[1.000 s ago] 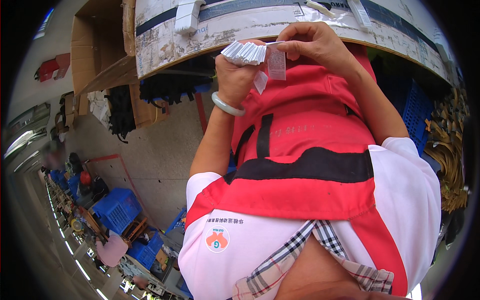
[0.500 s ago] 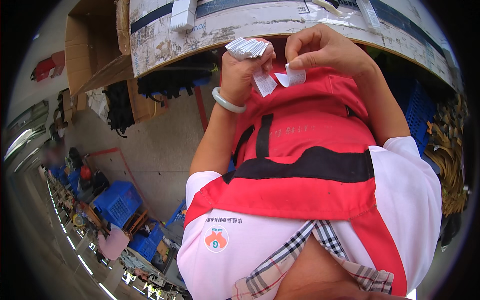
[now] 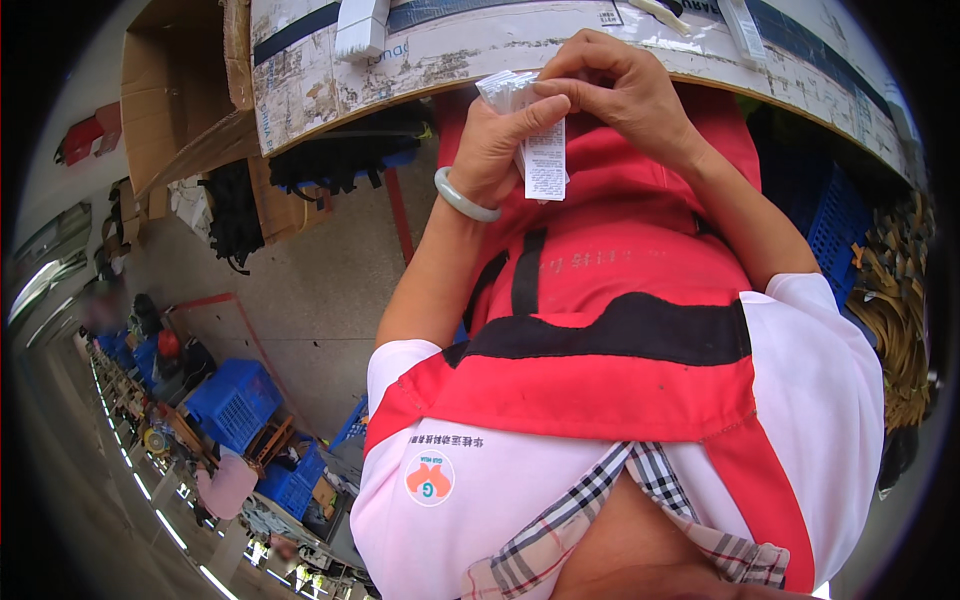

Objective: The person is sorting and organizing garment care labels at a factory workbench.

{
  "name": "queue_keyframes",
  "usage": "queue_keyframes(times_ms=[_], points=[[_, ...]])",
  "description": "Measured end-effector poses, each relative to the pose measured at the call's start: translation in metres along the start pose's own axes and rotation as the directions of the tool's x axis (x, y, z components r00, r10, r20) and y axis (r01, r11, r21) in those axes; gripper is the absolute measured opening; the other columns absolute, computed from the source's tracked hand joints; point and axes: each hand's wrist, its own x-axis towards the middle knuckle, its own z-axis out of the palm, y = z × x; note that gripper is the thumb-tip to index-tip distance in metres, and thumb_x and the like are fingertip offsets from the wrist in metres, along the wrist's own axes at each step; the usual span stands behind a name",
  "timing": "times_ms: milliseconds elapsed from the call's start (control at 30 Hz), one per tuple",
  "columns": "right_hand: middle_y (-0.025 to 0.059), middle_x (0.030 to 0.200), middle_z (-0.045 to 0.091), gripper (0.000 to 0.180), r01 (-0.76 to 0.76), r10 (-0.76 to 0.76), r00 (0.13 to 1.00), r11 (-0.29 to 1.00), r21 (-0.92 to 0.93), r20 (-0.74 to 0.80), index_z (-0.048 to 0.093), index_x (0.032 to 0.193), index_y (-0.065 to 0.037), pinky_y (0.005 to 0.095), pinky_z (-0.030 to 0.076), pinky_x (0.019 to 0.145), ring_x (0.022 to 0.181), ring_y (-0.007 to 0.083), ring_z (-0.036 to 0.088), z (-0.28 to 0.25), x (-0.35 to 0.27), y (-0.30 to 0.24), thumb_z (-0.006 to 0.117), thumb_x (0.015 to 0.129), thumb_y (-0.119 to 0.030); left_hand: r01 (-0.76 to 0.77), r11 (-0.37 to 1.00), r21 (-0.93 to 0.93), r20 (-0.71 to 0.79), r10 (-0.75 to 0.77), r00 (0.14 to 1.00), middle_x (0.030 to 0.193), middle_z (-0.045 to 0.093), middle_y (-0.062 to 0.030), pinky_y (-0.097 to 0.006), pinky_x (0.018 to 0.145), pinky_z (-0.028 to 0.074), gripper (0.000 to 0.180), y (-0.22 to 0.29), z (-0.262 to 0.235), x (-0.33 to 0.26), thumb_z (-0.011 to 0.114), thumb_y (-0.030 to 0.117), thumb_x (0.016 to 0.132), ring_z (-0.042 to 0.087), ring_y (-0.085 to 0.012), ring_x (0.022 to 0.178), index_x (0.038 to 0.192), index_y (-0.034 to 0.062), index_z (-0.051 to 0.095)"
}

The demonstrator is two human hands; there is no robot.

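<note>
My left hand (image 3: 488, 150), with a pale bangle at its wrist, is closed round a stack of folded white labels (image 3: 505, 92). A printed white label (image 3: 546, 168) hangs down from under its thumb, in front of the red apron. Close against the left thumb, my right hand (image 3: 628, 98) is pinched at the upper edge of the labels. Its fingertips partly hide what they grip, which looks like a label's end.
Just beyond my hands is the worn white table (image 3: 440, 50), with strips of white labels (image 3: 361, 28) on it. An open cardboard box (image 3: 180, 95) stands at the left. Blue crates (image 3: 235, 405) and a person in pink (image 3: 228, 487) are farther off.
My right hand has moved left and up to meet the left hand at the stack. The curled label it held apart is no longer seen apart; a long flat label now hangs under my left thumb.
</note>
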Motion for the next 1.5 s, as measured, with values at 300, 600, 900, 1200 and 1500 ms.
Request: queue_keyframes(times_ms=[300, 600, 900, 1200, 1500], points=[[0.0032, 0.109, 0.058, 0.043, -0.113, 0.137, 0.987, 0.967, -0.227, 0.09, 0.063, 0.121, -0.009, 0.0269, 0.05, 0.086, 0.094, 0.0136, 0.059, -0.011, 0.009, -0.009, 0.076, 0.08, -0.011, 0.109, 0.989, 0.096, 0.074, -0.116, 0.991, 0.094, 0.068, -0.0128, -0.029, 0.072, 0.057, 0.034, 0.009, -0.007, 0.008, 0.068, 0.01, 0.086, 0.069, -0.0205, 0.081, 0.116, -0.0037, 0.059], [0.0103, 0.118, 0.063, 0.07, 0.024, 0.055, 0.931, 0.977, -0.21, 0.36, 0.056, 0.134, -0.015, 0.0389, 0.047, 0.101, 0.112, 0.0235, 0.059, -0.032, 0.036, -0.008, 0.077, 0.069, -0.001, 0.182, 0.794, 0.579, 0.105, -0.294, 0.95, 0.089, 0.067, -0.007, -0.024, 0.066, 0.049, 0.031, 0.038, -0.017, 0.039, 0.063, 0.0, 0.076, 0.062, -0.0136, 0.07, 0.106, -0.0037, 0.065], [0.0093, 0.093, 0.069, 0.041, 0.157, -0.127, 0.981, 0.963, -0.218, 0.148, 0.058, 0.118, -0.009, 0.0323, 0.054, 0.083, 0.088, 0.021, 0.068, -0.043, 0.037, 0.014, 0.07, 0.079, -0.001, 0.249, 0.603, 0.758, 0.1, -0.485, 0.869, 0.079, 0.062, -0.0028, -0.024, 0.059, 0.047, 0.02, 0.058, -0.003, 0.077, 0.073, 0.009, 0.079, 0.059, -0.0105, 0.067, 0.095, 0.0006, 0.065], [0.0047, 0.101, 0.064, 0.044, 0.026, -0.06, 0.994, 0.943, -0.333, -0.093, 0.054, 0.125, -0.011, 0.0299, 0.051, 0.091, 0.095, 0.0159, 0.063, -0.057, 0.04, 0.057, 0.071, 0.084, -0.005, -0.307, -0.144, 0.941, 0.328, 0.166, 0.93, 0.092, 0.062, -0.0145, -0.036, 0.081, 0.05, 0.041, 0.053, -0.017, 0.097, 0.073, 0.019, 0.078, 0.063, -0.0316, 0.087, 0.114, 0.0012, 0.062], [0.0035, 0.145, 0.04, 0.061, 0.204, -0.294, 0.952, 0.423, -0.883, 0.079, 0.047, 0.139, -0.029, 0.039, 0.033, 0.108, 0.132, 0.0246, 0.039, -0.029, 0.034, 0.051, 0.07, 0.083, -0.026, -0.258, -0.242, 0.935, 0.321, 0.274, 0.906, 0.096, 0.063, -0.014, -0.037, 0.077, 0.051, 0.04, 0.048, -0.025, 0.084, 0.077, 0.024, 0.076, 0.063, -0.0324, 0.086, 0.108, 0.0032, 0.067]])
